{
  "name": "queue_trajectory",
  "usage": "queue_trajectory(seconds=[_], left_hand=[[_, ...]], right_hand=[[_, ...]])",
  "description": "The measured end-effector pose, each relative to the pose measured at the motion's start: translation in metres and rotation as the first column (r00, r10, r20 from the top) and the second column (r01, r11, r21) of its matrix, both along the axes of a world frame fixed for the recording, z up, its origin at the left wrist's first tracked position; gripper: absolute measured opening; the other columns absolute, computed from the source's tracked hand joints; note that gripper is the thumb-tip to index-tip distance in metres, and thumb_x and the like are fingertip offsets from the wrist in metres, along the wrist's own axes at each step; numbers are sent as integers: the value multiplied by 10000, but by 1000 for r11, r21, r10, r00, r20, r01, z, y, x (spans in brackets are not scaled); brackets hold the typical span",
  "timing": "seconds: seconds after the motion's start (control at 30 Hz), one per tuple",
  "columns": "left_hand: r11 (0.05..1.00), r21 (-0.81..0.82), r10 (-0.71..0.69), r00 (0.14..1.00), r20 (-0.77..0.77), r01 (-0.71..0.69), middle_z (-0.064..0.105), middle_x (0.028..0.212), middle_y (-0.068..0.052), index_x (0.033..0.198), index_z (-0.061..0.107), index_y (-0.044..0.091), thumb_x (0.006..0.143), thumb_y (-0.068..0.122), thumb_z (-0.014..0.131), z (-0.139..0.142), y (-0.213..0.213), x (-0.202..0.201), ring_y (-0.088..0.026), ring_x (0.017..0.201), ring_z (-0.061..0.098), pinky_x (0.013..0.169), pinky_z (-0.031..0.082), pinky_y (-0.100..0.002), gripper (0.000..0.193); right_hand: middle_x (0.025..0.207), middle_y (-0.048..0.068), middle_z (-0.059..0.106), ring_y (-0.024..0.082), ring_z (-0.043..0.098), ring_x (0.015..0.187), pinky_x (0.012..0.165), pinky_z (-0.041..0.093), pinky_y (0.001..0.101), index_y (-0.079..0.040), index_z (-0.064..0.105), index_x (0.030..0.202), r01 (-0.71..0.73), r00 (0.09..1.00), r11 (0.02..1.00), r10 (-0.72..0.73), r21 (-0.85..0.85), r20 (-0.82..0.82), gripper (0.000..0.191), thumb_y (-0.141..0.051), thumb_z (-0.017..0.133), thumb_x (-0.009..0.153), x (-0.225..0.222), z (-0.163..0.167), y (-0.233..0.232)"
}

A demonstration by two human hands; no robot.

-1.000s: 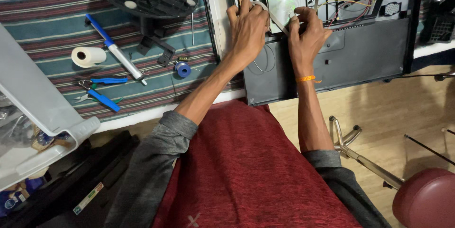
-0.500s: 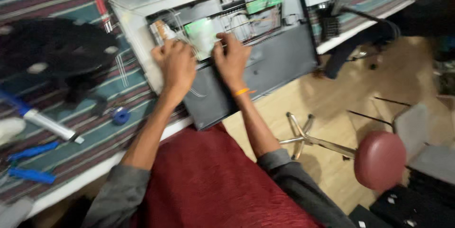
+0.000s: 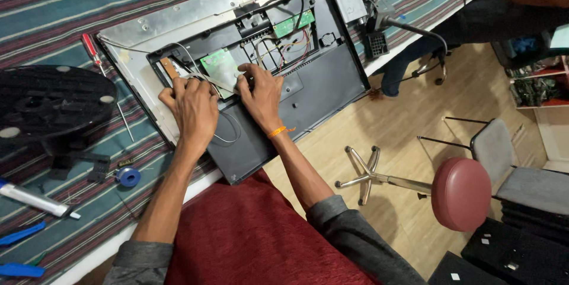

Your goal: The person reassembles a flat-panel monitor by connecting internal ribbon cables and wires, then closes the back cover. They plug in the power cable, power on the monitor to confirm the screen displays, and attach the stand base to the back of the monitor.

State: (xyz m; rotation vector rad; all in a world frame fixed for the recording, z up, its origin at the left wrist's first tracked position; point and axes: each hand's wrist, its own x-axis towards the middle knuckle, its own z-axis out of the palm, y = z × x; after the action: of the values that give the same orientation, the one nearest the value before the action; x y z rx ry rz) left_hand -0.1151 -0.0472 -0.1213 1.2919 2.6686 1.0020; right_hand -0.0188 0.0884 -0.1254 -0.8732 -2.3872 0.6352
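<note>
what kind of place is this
Probably an electronics repair workshop. Both hands, left hand and right hand, rest inside an opened monitor with bare circuit boards, and a red screwdriver lies on the striped bench cloth.

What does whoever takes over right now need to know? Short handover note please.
Left hand: resting on the opened monitor, fingertips at the white wires by the small green board.
Right hand: pressing beside that board, orange wristband on.
Done: rear cover off, boards exposed; monitor stand lies detached on the striped mat.
Left: boards and cabling are in place, not yet removed.
Red screwdriver lies beyond the monitor's corner.
</note>
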Motion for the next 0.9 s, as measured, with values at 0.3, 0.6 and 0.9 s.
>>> queue_trajectory(seconds=[0.3, 0.6, 0.9], left_hand=[[1000, 12, 24, 999, -22, -24, 673, 999, -90, 918, 728, 67, 815, 139, 783, -2, -1, -3, -300, 1098, 523, 953, 302, -498, 137], [999, 36, 27, 999, -20, -27, 655, 985, -89, 905, 719, 61, 830, 137, 787, -5, -4, -4, -294, 1096, 520, 961, 302, -492, 127], [999, 41, 33, 999, 8, -33, 644, 979, -84, 905, 725, 38, 815, 127, 807, -7, -6, -3, -283, 1088, 512, 973, 294, -491, 151]], right_hand=[[806, -16, 704, 186, 625, 793, 839, 346, 404, -147, 704, 1073, -12, 1000, 1000, 12, 22, 11, 158, -217, 657, 940, -1, -4, -2], [797, -13, 703, 187, 624, 788, 815, 336, 403, -148, 705, 1068, -6, 1000, 1000, 6, 19, 14, 155, -213, 657, 936, -3, -3, -4], [791, -2, 702, 198, 616, 790, 826, 341, 400, -141, 708, 1076, 1, 1000, 999, -2, 34, 21, 167, -222, 663, 936, -5, -5, -7]])
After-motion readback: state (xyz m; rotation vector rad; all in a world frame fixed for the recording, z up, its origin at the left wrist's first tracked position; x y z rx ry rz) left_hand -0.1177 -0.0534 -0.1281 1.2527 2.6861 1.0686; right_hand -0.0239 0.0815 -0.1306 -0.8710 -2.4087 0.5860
